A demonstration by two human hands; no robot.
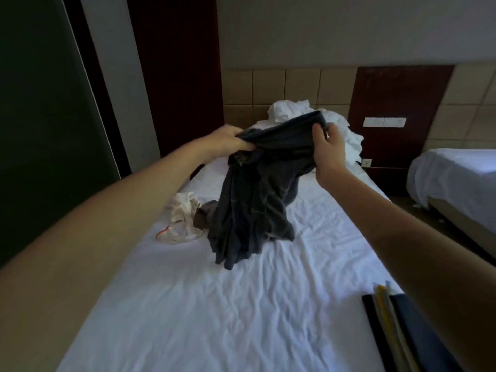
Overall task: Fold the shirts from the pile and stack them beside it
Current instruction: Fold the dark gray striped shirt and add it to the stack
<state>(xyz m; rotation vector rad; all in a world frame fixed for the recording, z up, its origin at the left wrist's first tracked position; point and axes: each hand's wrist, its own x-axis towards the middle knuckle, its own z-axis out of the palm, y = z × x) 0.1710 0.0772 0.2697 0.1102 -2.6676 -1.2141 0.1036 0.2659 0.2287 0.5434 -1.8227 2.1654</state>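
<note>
Head view: dark shirt (255,194) lifted for spreading

Left hand (230,139) grips a bunched edge of the dark shirt; right hand (328,150) pinches the other. It hangs over the bed (188,304), lower hem touching it. Best find both shoulders, shake flat, then lay it smooth.

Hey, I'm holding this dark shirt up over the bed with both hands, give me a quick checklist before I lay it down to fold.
1. Left hand grips the dark grey shirt: ok.
2. Right hand pinches its upper edge: ok.
3. Shirt hanging straight: not ok, it is bunched, with its lower end on the white sheet.
4. Bare sheet in front for laying it down: ok.
5. Shirt free of the brown garment behind it: cannot tell.
6. Folded stack close on the right: ok.
</note>
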